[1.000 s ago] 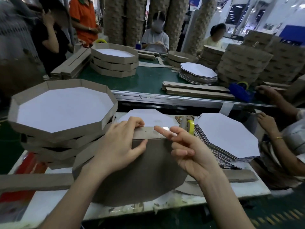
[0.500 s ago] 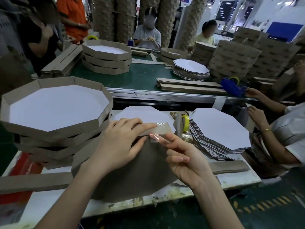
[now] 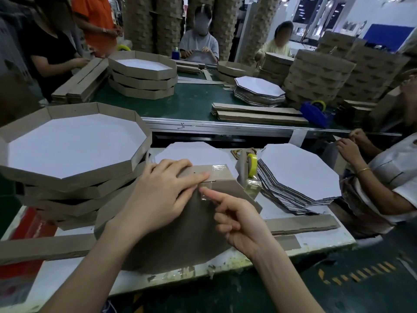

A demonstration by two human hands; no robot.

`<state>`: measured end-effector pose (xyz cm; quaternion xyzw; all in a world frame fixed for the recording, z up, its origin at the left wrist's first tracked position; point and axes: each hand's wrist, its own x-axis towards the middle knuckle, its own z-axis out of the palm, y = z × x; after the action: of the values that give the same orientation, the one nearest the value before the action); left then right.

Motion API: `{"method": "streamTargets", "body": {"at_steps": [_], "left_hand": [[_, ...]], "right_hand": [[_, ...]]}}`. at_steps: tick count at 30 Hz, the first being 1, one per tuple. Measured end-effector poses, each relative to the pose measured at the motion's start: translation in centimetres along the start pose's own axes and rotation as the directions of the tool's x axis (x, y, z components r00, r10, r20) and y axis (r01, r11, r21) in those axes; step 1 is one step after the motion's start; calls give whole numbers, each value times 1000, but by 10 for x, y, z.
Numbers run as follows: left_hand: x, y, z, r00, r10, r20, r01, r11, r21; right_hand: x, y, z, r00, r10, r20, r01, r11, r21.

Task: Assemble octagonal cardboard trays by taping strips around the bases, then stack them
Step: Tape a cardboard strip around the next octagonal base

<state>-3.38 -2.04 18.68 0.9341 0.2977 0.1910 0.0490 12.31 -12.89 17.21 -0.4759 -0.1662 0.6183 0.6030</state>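
1. Pressing tape: right hand, index finger straight, other fingers loosely curled on nothing, has dropped onto the glossy clear tape at the seam, so this joint looks nearly fixed.
2. Left hand: fingers flat, still pinning the strip.
3. Tray: octagonal, matte grey-brown board, tilted on the desk beside the finished stack.

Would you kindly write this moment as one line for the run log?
phase: taping strip to base | left hand: presses strip | right hand: fingertip on tape | tray stack: at left
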Motion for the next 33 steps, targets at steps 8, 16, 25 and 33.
{"method": "streamTargets", "body": {"at_steps": [8, 16, 25, 33], "left_hand": [[6, 10, 2, 983, -176, -52, 161, 963, -216], [13, 18, 4, 953, -272, -131, 232, 938, -256], [8, 24, 3, 950, -263, -167, 223, 949, -222], [2, 19, 4, 980, -122, -157, 114, 992, -60]], "right_hand": [[7, 6, -5, 1000, -28, -9, 28, 1000, 8], [9, 11, -5, 998, -59, -34, 58, 998, -17], [6, 16, -6, 969, -206, -140, 92, 818, -568], [15, -15, -24, 648, -760, -60, 611, 565, -555]]}}
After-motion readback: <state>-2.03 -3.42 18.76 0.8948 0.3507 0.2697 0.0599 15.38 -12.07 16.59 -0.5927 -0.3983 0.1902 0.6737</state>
